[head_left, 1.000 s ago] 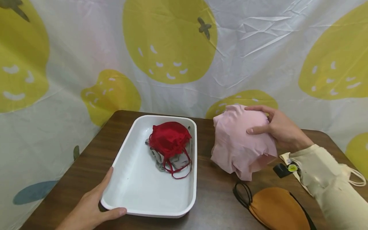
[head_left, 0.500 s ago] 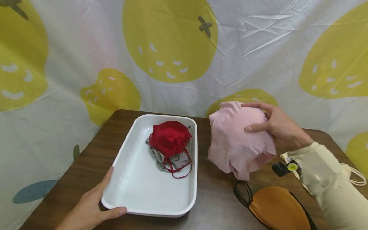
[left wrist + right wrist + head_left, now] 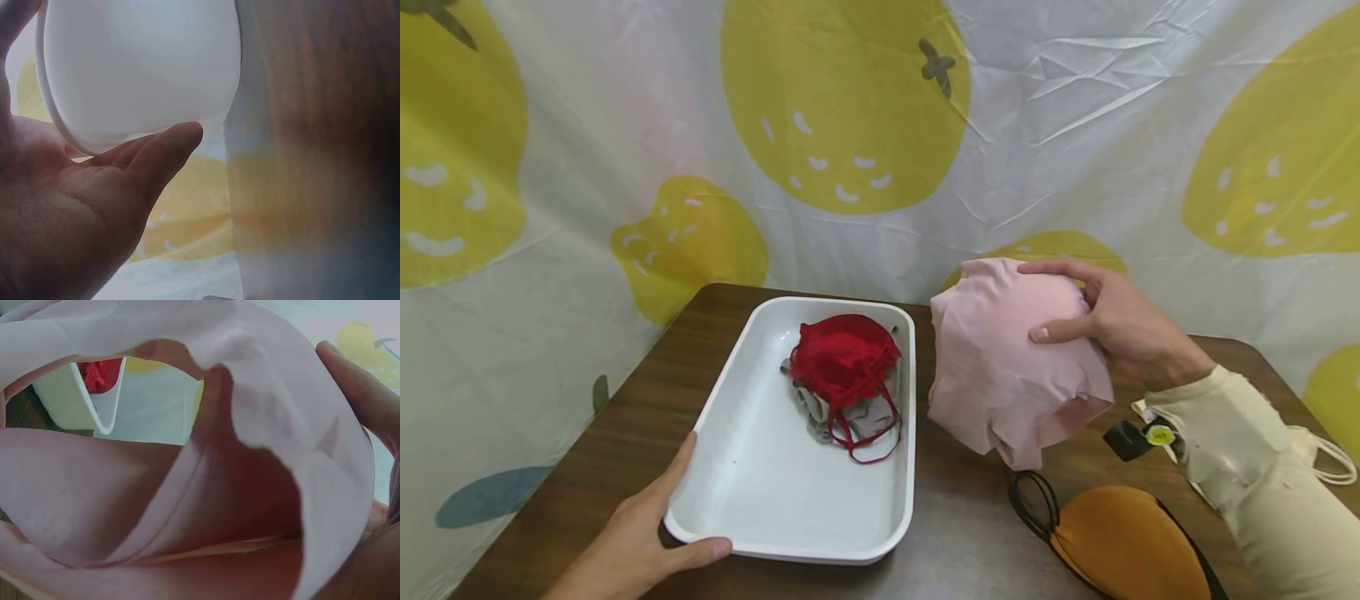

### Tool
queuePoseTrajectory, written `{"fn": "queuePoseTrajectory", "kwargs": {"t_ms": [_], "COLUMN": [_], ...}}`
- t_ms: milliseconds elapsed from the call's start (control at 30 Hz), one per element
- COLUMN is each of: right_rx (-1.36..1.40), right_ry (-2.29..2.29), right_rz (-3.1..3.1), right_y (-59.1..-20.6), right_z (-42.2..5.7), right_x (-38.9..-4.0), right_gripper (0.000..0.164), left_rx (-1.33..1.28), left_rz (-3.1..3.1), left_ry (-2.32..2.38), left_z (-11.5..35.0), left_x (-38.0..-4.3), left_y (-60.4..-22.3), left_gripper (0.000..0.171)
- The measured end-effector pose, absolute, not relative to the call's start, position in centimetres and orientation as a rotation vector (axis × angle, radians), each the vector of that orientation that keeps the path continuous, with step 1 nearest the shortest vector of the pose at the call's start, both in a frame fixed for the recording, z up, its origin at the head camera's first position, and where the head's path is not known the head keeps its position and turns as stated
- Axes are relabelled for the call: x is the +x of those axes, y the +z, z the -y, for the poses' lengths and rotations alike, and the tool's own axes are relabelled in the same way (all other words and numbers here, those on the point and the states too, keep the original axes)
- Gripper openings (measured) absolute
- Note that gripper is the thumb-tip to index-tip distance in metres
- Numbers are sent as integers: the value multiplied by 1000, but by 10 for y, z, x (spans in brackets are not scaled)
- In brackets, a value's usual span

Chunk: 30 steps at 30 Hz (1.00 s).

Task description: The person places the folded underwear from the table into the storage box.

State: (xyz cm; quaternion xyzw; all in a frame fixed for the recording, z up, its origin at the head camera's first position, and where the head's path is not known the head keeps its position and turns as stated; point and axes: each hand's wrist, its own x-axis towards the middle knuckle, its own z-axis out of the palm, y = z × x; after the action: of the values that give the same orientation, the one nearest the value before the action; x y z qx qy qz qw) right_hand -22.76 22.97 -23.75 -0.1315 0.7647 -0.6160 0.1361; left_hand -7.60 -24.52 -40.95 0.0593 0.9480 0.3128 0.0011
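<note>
A pale pink bra (image 3: 1011,358) with a rounded cup and wavy edges hangs over the table, right of the white tray (image 3: 782,508). My right hand (image 3: 1112,321) grips its upper right side, thumb in front. In the right wrist view the pink fabric (image 3: 69,494) gapes, and the tray shows through an opening. At the tray's near left corner my left hand (image 3: 640,521) holds the rim, thumb along the near edge. Inside the tray a red bra (image 3: 846,358) with thin straps lies on a grey cloth garment (image 3: 868,417), which it partly hides.
An orange-brown bra (image 3: 1123,533) with black straps lies at the table's near right. Beneath my right forearm is a cream garment (image 3: 1326,454) with white straps. Dark wooden table (image 3: 955,517) surrounds the tray. A lemon-print curtain (image 3: 865,258) hangs behind it.
My right hand has moved left and slightly up with the pink bra, bringing it nearer the tray. The left hand and the tray have stayed put.
</note>
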Motion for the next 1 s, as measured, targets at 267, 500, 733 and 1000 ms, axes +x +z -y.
{"fn": "queuePoseTrajectory", "kwargs": {"t_ms": [267, 500, 733, 1000], "right_rx": [-390, -445, -491, -498], "right_ry": [-1774, -1817, -1854, -1860], "right_rz": [-2221, -2169, -2111, -2124], "right_y": [-232, -230, -231, -227], "right_z": [-222, -216, -210, -201], "right_x": [-224, -223, -223, -221], "right_gripper": [75, 75, 75, 76], "left_rx": [187, 206, 227, 209], "left_rz": [-2973, -2963, -2996, -2976], "left_ry": [983, 1002, 1004, 1020], "left_z": [245, 246, 246, 246], "left_x": [-76, -76, -76, -76], "left_y": [-409, -408, -409, -410], "left_gripper": [127, 126, 127, 126]}}
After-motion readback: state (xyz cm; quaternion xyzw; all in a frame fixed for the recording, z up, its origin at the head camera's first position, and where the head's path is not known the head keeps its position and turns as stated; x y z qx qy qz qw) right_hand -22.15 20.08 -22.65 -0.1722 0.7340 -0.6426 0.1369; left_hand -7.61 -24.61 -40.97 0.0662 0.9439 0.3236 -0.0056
